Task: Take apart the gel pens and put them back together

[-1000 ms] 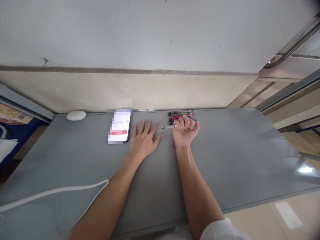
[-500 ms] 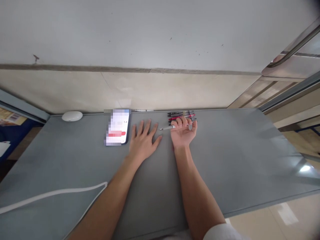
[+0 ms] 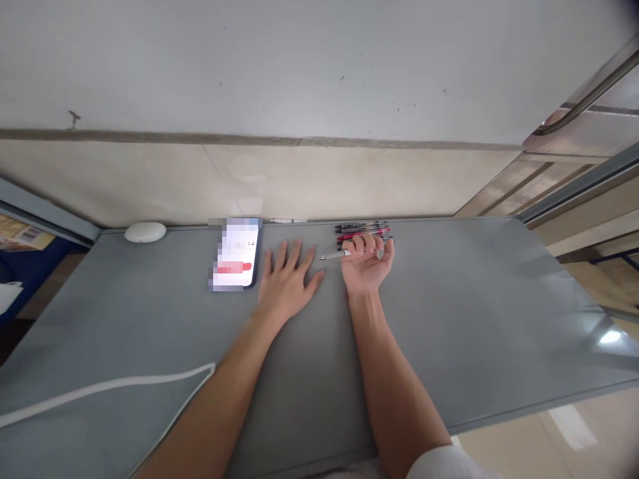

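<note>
My left hand point(image 3: 286, 283) lies flat on the grey tabletop point(image 3: 474, 319), palm down with its fingers spread, just right of a phone point(image 3: 233, 256) with a lit screen. My right hand point(image 3: 367, 266) is turned palm up, its fingers curled over a white pen point(image 3: 332, 256). The pen's silver tip points left toward my left hand. Right behind the curled fingers, several pens point(image 3: 357, 229) in black and red lie side by side, partly covered by them. Another slim white pen-like item point(image 3: 288, 220) rests along the table's back edge.
A white rounded case point(image 3: 145, 232) sits at the back left of the table. From the lower left, a white cable point(image 3: 114, 384) runs across the tabletop and bends beside my left forearm. A tiled wall point(image 3: 324, 179) rises behind the table.
</note>
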Demonstrator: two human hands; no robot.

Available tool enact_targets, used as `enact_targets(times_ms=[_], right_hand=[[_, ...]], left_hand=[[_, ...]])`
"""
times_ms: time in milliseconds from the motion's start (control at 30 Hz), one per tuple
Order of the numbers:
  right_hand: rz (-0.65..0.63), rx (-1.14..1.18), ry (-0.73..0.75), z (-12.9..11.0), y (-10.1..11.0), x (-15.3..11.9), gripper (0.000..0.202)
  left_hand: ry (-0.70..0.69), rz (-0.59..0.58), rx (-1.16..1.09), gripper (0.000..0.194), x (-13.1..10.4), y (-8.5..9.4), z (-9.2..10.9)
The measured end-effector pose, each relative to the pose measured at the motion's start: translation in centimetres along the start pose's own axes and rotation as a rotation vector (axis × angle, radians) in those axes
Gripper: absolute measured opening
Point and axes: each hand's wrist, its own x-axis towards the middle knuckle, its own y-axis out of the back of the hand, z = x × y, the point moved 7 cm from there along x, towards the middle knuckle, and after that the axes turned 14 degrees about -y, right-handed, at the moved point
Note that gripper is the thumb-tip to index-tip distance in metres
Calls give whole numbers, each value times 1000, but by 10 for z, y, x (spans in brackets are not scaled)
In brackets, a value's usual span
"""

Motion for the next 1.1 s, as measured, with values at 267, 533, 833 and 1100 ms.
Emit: enact_targets(times_ms=[267, 533, 833, 1100], right_hand=[[-66, 99, -7, 3, -2, 0, 40], [-36, 98, -21, 2, 0, -1, 45], [-55, 235, -52, 6, 2, 2, 42], [-122, 297, -71, 9, 0, 4, 36]], left_hand=[[7, 17, -27, 59, 0, 2, 1], [3, -22, 29, 59, 0, 0, 1], [-3, -66, 140, 59, 1, 1, 2], [-12, -47, 141, 58, 1, 1, 3]])
